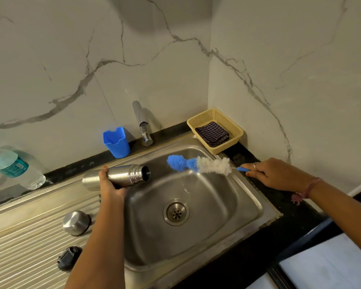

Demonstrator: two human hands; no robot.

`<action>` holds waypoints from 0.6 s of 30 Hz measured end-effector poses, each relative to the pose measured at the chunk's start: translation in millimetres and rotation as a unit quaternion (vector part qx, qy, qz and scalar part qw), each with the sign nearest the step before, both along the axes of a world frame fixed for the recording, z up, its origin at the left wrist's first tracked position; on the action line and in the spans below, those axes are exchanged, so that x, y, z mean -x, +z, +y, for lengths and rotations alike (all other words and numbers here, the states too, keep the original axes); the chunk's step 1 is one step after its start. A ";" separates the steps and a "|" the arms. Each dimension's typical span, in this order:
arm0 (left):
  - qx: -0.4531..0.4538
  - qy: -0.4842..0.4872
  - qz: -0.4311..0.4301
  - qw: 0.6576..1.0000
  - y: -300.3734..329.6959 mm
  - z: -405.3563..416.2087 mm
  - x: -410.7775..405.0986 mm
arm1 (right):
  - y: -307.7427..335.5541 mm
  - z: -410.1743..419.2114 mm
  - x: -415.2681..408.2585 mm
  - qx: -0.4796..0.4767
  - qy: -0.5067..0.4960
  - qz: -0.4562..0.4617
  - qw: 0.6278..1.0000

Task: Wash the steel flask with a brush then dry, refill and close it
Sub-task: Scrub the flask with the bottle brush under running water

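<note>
- The job looks to be at the scrubbing step: the brush (198,164) is out of the steel flask (117,177), over the sink (248,197).
- The left hand (109,184) holds the flask on its side, fingers curled round its middle, open mouth pointing at the brush.
- The right hand (271,174) pinches the blue handle; the fluffy head sticks out past the fingers, near the flask mouth but not touching.
- Next, I think the brush tip must line up with the mouth and slide in.
- The steel cap (76,223) and black stopper (68,258) sit just beside the left arm.
</note>
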State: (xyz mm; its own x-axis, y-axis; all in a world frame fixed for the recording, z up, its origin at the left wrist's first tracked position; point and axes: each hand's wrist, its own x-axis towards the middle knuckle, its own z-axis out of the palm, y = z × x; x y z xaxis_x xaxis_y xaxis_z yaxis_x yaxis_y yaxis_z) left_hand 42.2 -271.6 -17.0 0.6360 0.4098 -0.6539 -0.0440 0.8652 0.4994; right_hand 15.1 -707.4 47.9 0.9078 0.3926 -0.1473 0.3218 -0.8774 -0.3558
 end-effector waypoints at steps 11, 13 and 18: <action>-0.011 -0.009 0.003 1.000 -14.1 -4.3 3.8 | -43.3 25.3 10.6 -0.155 -0.105 0.040 0.982; 0.000 -0.011 -0.003 1.000 -15.9 -9.2 6.4 | -46.6 31.4 15.5 -0.185 -0.125 0.042 0.974; 0.013 -0.037 -0.012 0.999 -26.1 -22.0 15.4 | -58.8 42.6 27.5 -0.240 -0.174 0.036 0.954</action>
State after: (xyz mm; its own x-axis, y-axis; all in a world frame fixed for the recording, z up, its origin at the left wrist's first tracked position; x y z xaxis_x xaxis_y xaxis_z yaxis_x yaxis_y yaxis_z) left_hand 26.8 -293.6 -43.0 0.6794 0.3453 -0.6475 0.0081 0.8788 0.4772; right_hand -12.3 -664.7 -10.9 0.9898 0.1072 -0.0935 0.0000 -0.6572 -0.7537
